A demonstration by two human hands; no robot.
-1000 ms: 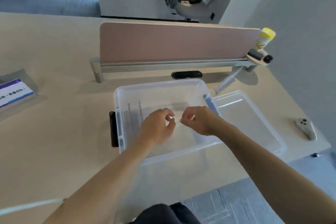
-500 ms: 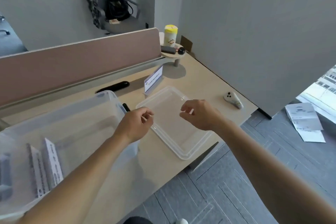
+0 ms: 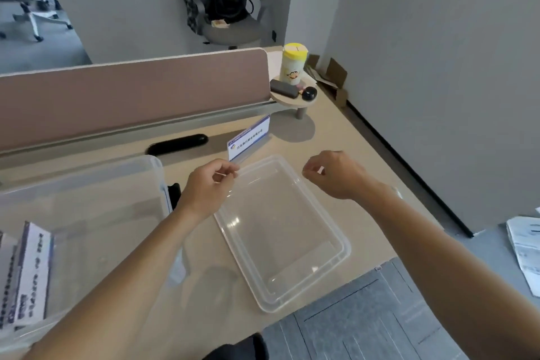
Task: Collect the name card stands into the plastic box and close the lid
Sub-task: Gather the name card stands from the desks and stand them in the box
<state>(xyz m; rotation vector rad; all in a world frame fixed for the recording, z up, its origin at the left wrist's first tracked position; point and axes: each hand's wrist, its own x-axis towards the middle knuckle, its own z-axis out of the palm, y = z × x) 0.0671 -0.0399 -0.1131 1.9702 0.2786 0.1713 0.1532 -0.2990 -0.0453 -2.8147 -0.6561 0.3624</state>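
The clear plastic box (image 3: 84, 207) stands at the left on the tabletop (image 3: 344, 155), open at the top. Inside it, at its near left, name card stands (image 3: 27, 275) lean upright side by side, their printed faces showing through the wall. The clear lid (image 3: 306, 242) lies flat on the tabletop just right of the box, inner side up, with nothing in it; its near right corner reaches the tabletop's edge.

One more stand (image 3: 249, 137) is still out on the tabletop, upright, just past the lid's far edge and right of a black oblong object (image 3: 177, 144).

The left hand (image 3: 209, 187) hovers over the lid's far left corner, fingers curled in narrowly, holding nothing that can be made out. The loose stand is just beyond it, a little to the right, not touched. The right hand (image 3: 336, 174) hangs over the tabletop at the lid's far right side, fingers loosely curled, empty as far as can be seen; the stand lies to its far left, apart from it.

Beyond, a divider (image 3: 131, 93) runs along the tabletop's far side, with a yellow-capped canister (image 3: 293, 64) on a small round shelf (image 3: 292, 100) at its right end.
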